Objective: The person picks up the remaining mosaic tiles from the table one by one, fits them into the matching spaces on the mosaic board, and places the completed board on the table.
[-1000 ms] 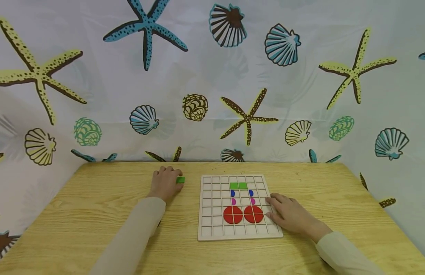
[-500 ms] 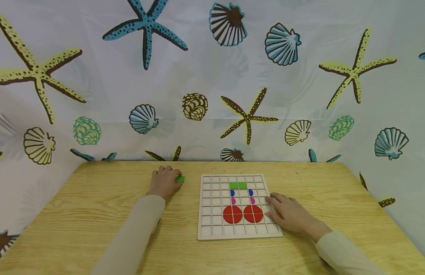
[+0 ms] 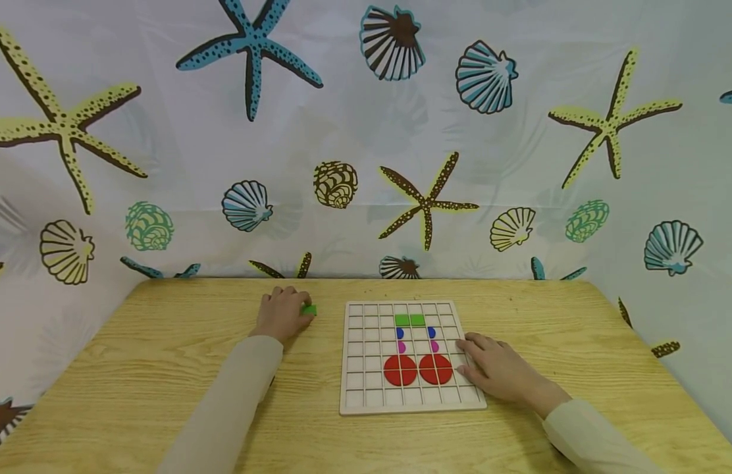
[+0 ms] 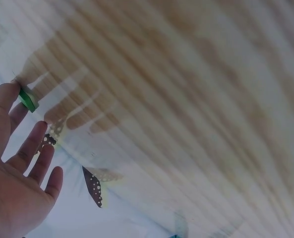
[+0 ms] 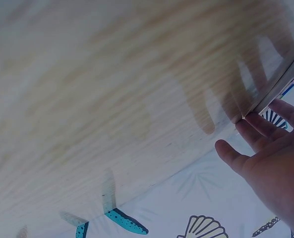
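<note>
My left hand [image 3: 280,315] pinches a small flat green tile [image 3: 309,310] between thumb and index finger, left of the white grid board [image 3: 355,397]. The left wrist view shows the green tile [image 4: 28,100] edge-on at the fingertips, the other fingers spread loosely. My right hand [image 3: 499,370] rests with relaxed fingers along the board's right edge, fingertips over its rim. On the board lie two green tiles [image 3: 403,320] side by side, blue half-round pieces [image 3: 399,333], magenta half-round pieces [image 3: 401,347] and two large red circles [image 3: 392,363].
The light wooden table [image 3: 182,368] carries the board right of its middle. Behind it and at both sides hangs a white curtain [image 3: 342,243] printed with starfish and shells. Both forearms, in pale sleeves [image 3: 224,401], reach in from the near edge.
</note>
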Demonstrator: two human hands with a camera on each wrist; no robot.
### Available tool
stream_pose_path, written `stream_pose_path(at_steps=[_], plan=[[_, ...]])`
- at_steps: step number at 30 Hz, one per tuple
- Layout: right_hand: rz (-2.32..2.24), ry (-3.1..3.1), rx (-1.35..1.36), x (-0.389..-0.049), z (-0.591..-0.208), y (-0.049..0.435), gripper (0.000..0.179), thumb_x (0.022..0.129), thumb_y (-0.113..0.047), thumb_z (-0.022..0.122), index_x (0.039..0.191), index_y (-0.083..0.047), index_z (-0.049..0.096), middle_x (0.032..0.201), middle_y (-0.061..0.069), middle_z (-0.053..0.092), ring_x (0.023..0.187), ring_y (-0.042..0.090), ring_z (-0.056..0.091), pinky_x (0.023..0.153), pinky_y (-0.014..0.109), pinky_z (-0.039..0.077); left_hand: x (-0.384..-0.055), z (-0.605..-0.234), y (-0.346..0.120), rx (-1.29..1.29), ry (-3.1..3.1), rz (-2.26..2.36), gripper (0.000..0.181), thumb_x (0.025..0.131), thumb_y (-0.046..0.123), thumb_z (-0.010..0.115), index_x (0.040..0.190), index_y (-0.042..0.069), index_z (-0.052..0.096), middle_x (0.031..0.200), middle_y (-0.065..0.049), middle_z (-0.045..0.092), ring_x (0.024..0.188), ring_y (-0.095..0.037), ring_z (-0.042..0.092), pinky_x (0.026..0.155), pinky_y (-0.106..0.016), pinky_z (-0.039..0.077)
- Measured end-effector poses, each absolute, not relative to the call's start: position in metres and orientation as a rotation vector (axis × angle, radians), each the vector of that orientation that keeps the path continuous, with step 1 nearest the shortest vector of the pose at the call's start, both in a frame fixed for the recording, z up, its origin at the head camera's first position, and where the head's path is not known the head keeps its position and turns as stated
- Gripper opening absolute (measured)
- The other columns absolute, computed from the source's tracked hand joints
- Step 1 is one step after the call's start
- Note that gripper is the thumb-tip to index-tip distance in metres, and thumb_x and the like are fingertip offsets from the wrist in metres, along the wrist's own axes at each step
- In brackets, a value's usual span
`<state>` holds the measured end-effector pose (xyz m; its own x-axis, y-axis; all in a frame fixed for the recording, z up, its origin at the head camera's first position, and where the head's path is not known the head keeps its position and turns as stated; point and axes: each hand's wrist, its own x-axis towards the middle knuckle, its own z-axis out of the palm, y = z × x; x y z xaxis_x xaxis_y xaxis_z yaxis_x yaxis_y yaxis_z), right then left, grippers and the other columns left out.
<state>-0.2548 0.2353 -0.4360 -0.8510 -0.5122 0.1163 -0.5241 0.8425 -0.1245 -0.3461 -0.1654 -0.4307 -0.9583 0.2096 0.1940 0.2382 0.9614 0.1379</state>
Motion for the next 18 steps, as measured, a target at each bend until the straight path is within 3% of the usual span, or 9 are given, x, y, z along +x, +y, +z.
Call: stream_pose_path(at_steps=[18], plan=[[0.236,-2.918,0.845,-0.253,-0.433,0.233,0.047,0.093,-0.034,0.048,0.132,-0.007,0.047,0.132,0.016,0.047,0.122,0.033,0.045,0.095,0.054,0.037,-0.339,-0.420,-0.163,-0.393,-2.943,-0.202,0.024,0.084,0.034,0.064,0.097,0.014,0.062,0.100,-0.007,0.057,0.096,-0.031,0.047,0.082,-0.048,0.036]])
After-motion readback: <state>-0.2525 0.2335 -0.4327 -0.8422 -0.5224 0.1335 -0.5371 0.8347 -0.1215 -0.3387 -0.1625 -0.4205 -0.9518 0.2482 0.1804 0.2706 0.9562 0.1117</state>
